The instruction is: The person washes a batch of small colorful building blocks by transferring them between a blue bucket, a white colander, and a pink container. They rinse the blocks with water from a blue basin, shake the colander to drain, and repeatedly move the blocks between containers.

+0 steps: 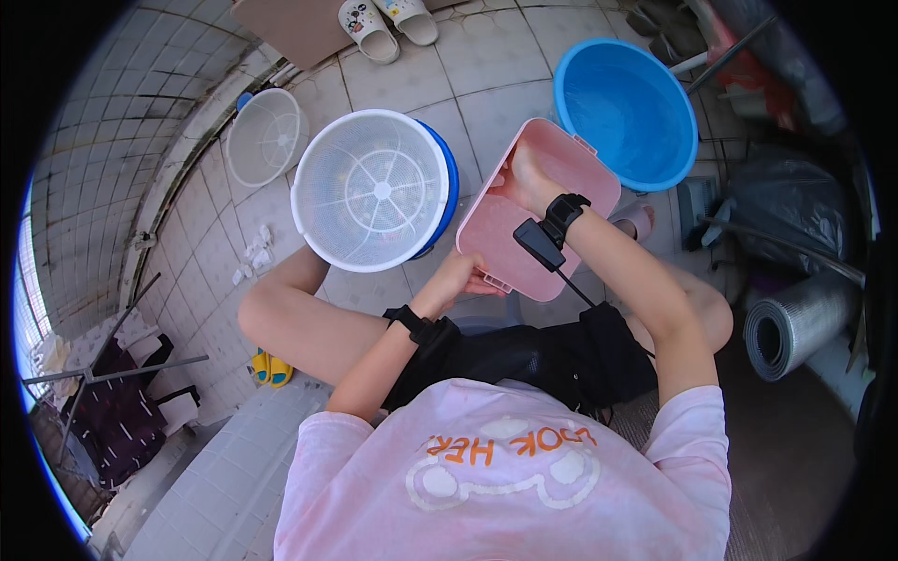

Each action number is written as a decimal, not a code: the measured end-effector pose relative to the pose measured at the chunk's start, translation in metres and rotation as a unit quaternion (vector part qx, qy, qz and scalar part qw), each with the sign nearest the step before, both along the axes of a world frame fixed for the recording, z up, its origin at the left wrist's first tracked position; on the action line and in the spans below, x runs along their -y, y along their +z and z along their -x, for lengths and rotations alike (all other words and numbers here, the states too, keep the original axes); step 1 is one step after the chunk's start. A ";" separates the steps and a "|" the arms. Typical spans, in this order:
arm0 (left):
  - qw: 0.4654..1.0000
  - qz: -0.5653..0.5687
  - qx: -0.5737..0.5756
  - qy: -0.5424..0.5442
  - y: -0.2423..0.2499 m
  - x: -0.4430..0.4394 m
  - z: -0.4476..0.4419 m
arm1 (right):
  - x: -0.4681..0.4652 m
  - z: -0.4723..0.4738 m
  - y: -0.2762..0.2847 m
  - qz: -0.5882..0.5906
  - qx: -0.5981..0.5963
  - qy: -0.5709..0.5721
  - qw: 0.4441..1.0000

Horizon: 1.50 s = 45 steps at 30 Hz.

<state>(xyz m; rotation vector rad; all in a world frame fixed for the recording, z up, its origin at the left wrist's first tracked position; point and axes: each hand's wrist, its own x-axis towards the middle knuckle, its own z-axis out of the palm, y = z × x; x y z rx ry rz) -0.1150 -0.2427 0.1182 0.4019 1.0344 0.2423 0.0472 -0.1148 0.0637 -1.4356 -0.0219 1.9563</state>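
Observation:
A pink plastic storage bin is tilted in front of me, its open side facing up and to the left. My left hand grips its near rim beside a small handle. Inside the bin is my right hand, its fingers against the inner wall near the far left edge and partly hidden. Left of the bin, a white plastic strainer basket sits in a blue bucket or basin. Beyond the bin at the right stands a blue basin with what looks like water in it.
A smaller whitish basket stands by the tiled wall. Crumpled white tissue lies on the floor. White clogs are at the top, yellow slippers at the lower left. A rolled silvery mat and dark plastic bags are at the right.

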 end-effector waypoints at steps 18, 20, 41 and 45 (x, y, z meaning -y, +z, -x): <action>0.998 -0.040 0.018 0.049 0.009 -0.017 -0.008 | 0.115 -0.059 0.029 -0.149 0.309 0.826 0.447; 0.997 -0.059 0.013 0.053 0.010 -0.019 -0.010 | 0.108 -0.069 0.028 -0.168 0.377 0.830 0.376; 0.992 -0.076 -0.005 0.104 0.007 -0.010 -0.003 | 0.104 -0.034 0.023 -0.195 0.261 0.646 0.690; 0.988 -0.069 -0.037 0.131 0.008 0.000 -0.015 | 0.099 0.006 0.050 -0.079 -0.068 0.265 0.959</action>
